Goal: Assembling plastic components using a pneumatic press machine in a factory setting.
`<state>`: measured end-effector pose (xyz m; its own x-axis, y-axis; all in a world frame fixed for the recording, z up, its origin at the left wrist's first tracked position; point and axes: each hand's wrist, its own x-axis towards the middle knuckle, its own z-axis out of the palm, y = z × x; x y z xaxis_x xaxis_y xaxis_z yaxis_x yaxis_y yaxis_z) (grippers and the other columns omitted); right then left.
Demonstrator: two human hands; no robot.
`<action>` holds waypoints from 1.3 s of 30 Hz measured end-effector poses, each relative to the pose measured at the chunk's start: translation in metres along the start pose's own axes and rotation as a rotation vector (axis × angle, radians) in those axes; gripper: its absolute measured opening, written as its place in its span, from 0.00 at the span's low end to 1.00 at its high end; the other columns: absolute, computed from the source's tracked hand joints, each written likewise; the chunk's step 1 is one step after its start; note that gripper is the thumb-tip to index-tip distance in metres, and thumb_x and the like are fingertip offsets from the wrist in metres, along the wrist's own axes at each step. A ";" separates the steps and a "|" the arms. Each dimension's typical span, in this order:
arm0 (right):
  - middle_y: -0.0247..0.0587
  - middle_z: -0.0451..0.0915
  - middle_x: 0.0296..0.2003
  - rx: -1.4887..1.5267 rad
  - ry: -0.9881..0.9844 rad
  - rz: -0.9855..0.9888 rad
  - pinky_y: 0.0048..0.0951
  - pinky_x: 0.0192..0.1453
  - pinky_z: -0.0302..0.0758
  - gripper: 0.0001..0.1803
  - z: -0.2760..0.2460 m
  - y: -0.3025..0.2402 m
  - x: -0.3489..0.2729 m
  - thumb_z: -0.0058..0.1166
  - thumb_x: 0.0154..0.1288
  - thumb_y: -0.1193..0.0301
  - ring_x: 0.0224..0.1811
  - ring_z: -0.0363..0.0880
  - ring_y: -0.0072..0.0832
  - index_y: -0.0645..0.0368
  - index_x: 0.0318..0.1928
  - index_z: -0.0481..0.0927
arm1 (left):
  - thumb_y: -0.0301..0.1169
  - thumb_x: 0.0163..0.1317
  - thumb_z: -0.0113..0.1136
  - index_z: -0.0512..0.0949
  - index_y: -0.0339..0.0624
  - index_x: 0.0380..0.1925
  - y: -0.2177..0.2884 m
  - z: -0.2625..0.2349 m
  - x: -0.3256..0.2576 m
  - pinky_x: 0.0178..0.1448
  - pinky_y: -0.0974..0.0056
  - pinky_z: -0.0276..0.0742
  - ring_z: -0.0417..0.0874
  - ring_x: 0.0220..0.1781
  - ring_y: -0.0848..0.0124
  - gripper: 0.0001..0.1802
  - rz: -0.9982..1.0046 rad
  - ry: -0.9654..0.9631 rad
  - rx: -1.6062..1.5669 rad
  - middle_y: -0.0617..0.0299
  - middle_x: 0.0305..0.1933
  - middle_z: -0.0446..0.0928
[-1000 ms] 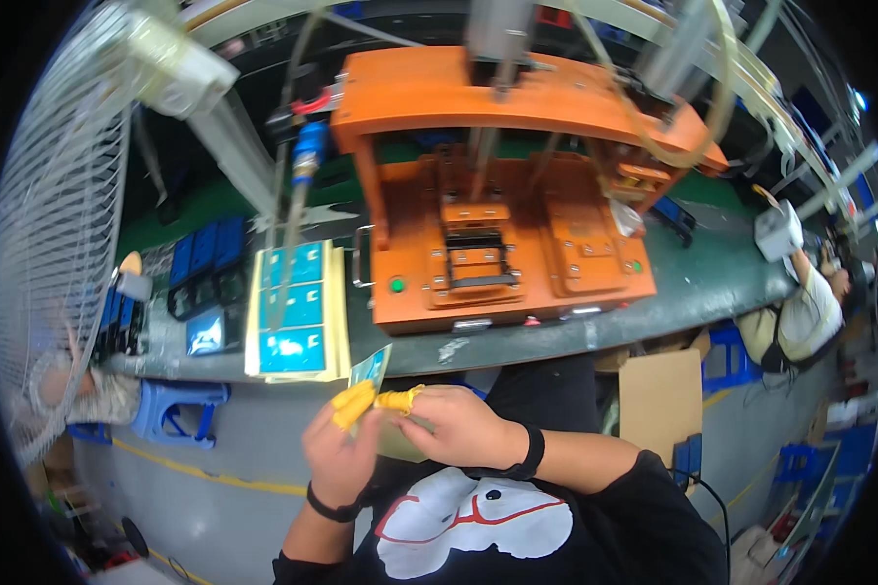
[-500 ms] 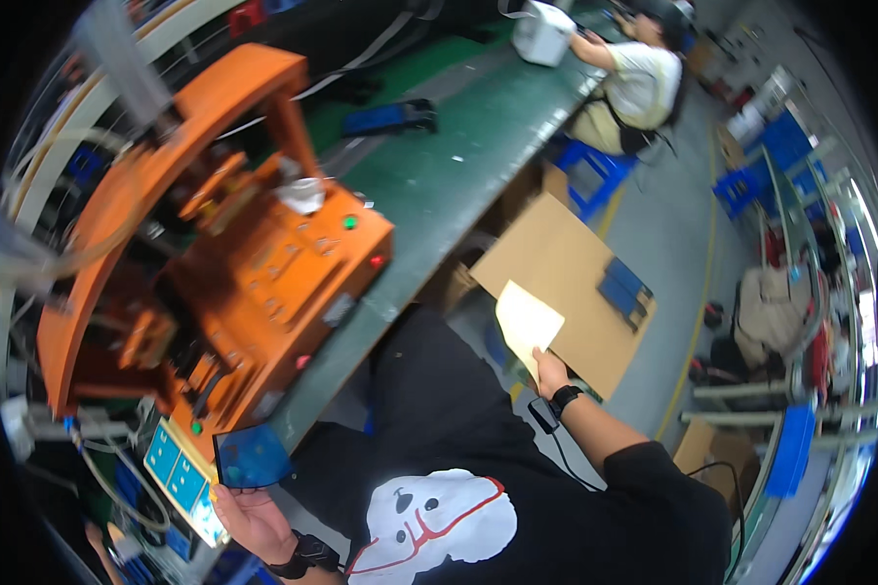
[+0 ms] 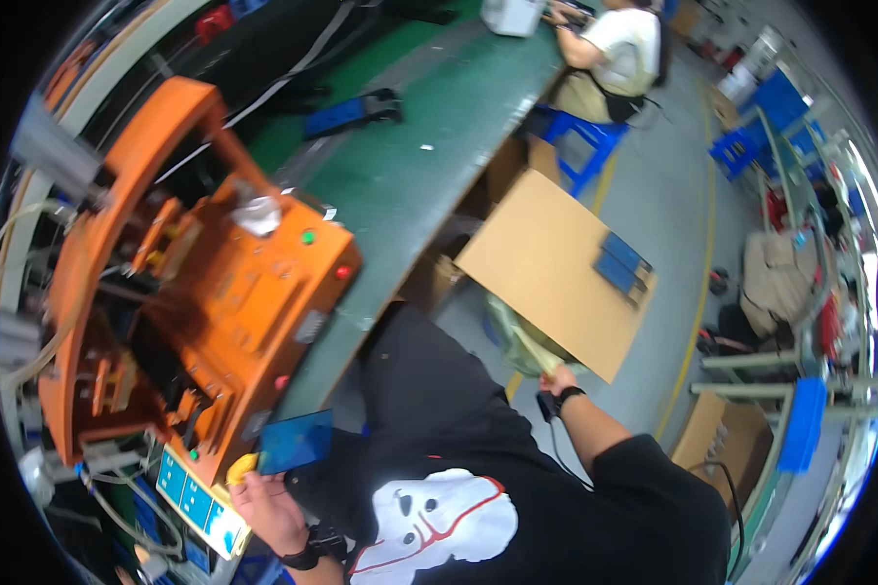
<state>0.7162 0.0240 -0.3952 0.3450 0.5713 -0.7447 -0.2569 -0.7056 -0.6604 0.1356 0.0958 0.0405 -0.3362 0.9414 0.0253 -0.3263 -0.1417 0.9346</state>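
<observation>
Left hand (image 3: 266,502) pinching panel (image 3: 298,442), right hand (image 3: 558,379) clutching probable sheet (image 3: 542,357)

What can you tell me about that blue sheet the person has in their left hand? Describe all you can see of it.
The blue sheet is a thin, flat, roughly four-sided panel, dark blue with a smooth, slightly glossy look, perhaps plastic or glass; its exact material is unclear. The left hand holds it near its lower-left edge, tilted, with most of its face uncovered. It appears beside the front of the orange machine. Blur hides finer detail.
</observation>
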 end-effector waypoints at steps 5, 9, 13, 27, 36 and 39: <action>0.59 0.81 0.53 -0.631 0.505 -0.257 0.45 0.60 0.74 0.26 0.063 -0.132 -0.084 0.62 0.60 0.65 0.55 0.80 0.52 0.69 0.55 0.76 | 0.26 0.73 0.54 0.77 0.36 0.50 0.007 -0.007 -0.015 0.54 0.65 0.78 0.82 0.48 0.72 0.09 0.073 0.171 0.390 0.56 0.48 0.82; 0.53 0.82 0.41 -0.394 -0.192 -0.678 0.41 0.50 0.77 0.18 0.195 -0.295 -0.181 0.62 0.64 0.68 0.44 0.81 0.47 0.64 0.51 0.79 | 0.24 0.71 0.56 0.78 0.33 0.50 0.023 -0.010 -0.012 0.57 0.67 0.75 0.82 0.48 0.71 0.11 0.100 0.168 0.432 0.56 0.49 0.82; 0.47 0.82 0.44 -0.559 -0.737 -1.724 0.43 0.53 0.75 0.23 0.366 -0.395 -0.332 0.64 0.60 0.66 0.47 0.80 0.45 0.62 0.54 0.80 | 0.23 0.66 0.59 0.79 0.33 0.48 0.053 -0.021 -0.003 0.60 0.63 0.73 0.81 0.51 0.64 0.12 0.261 0.120 0.870 0.53 0.48 0.81; 0.41 0.82 0.35 -0.414 -1.176 -1.828 0.37 0.45 0.77 0.09 0.417 -0.473 -0.396 0.64 0.62 0.69 0.39 0.81 0.38 0.61 0.39 0.84 | 0.25 0.68 0.56 0.78 0.34 0.54 0.107 -0.061 0.087 0.63 0.63 0.70 0.78 0.57 0.67 0.15 0.128 -0.036 0.753 0.56 0.57 0.77; 0.37 0.83 0.46 0.782 -0.937 -0.545 0.33 0.56 0.78 0.12 0.209 -0.484 -0.181 0.47 0.78 0.66 0.50 0.81 0.30 0.59 0.49 0.79 | 0.32 0.70 0.56 0.79 0.36 0.51 0.094 -0.079 0.184 0.57 0.53 0.76 0.83 0.53 0.55 0.14 0.097 -0.159 1.415 0.49 0.47 0.83; 0.40 0.83 0.48 0.811 -0.716 -0.428 0.33 0.60 0.76 0.11 0.264 -0.502 -0.113 0.53 0.75 0.65 0.55 0.80 0.35 0.56 0.51 0.79 | 0.33 0.71 0.54 0.79 0.38 0.52 0.092 -0.075 0.190 0.58 0.54 0.76 0.82 0.56 0.54 0.15 0.017 -0.075 1.298 0.44 0.50 0.82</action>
<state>0.5677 0.4243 -0.0049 0.0213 0.9870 -0.1592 -0.8348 -0.0701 -0.5461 -0.0243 0.2390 0.1043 -0.2678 0.9633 0.0211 0.7799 0.2038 0.5918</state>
